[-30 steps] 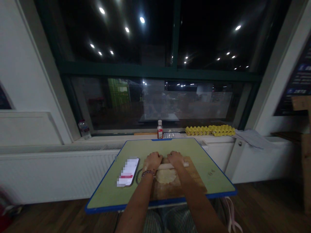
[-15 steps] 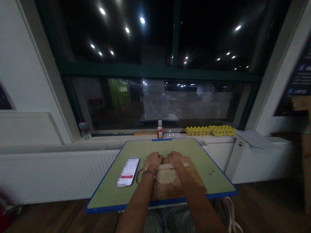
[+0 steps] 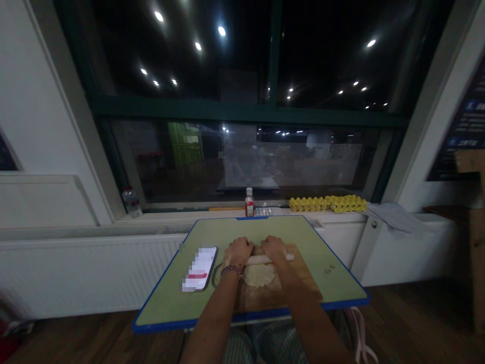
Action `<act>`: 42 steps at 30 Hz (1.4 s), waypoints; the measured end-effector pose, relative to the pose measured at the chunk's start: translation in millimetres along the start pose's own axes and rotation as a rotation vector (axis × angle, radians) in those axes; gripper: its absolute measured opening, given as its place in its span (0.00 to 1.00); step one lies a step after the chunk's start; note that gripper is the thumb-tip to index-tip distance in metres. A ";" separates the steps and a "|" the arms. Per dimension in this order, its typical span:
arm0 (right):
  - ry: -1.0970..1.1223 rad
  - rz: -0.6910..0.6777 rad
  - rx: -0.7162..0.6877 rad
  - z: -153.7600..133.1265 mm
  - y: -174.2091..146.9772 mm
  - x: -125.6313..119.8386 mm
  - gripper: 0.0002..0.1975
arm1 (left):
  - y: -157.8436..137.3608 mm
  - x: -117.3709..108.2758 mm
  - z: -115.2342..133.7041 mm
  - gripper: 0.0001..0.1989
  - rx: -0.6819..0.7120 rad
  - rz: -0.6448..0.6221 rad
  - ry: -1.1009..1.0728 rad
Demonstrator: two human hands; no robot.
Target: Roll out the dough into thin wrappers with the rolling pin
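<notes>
A pale rolling pin (image 3: 258,260) lies crosswise on a wooden board (image 3: 261,299), at the far edge of a flat, roundish sheet of dough (image 3: 259,276). My left hand (image 3: 239,251), with a beaded bracelet at the wrist, is closed over the pin's left part. Toward its right end my right hand (image 3: 274,247) is curled over the same pin. Both hands hide much of the pin, whose right tip sticks out past my right wrist. The dough rests flat on the board between my forearms.
A phone (image 3: 200,269) with a lit screen lies left of the board on the green, blue-edged table (image 3: 162,298). Along the windowsill stand a red-labelled bottle (image 3: 249,203), yellow egg trays (image 3: 328,203) and a clear plastic bottle (image 3: 132,202). A white radiator (image 3: 87,278) is behind the table.
Almost nothing differs. My hands stay on the rolling pin in the same place, and the dough looks unchanged; the view shifts very slightly.
</notes>
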State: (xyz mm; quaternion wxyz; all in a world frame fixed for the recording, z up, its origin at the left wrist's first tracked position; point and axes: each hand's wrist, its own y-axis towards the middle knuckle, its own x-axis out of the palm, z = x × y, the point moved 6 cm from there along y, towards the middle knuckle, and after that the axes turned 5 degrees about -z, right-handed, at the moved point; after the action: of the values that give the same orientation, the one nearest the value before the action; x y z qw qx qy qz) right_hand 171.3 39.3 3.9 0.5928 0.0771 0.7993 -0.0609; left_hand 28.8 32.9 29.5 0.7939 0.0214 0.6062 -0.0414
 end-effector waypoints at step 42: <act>-0.026 0.009 -0.030 -3.1 -1.0 0.2 0.20 | -0.9 -0.4 -0.3 0.17 -0.005 0.005 -0.013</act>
State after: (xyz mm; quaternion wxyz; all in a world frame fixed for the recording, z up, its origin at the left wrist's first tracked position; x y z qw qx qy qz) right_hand 168.1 38.9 4.6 0.6047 0.0710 0.7919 -0.0473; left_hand 28.3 32.0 29.8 0.7979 0.0208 0.6012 -0.0380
